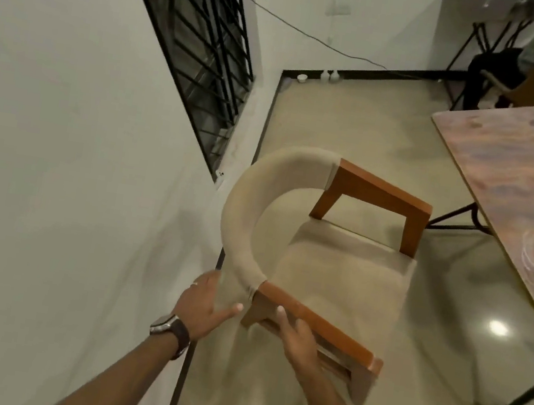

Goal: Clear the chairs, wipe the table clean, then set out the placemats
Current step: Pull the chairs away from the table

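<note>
we judge task early: chair-clearing step under way, wiping and placemats not begun.
left hand (205,307) near, fingers spread, holds nothing, just beside chair (335,268) back.
right hand (299,337) on near wooden armrest (316,324); grip unclear.
chair beside left wall, apart from table.
table (525,178) far right, smudged; no placemats visible.

Open floor (445,298) between chair (345,269) and table (522,178).
</note>
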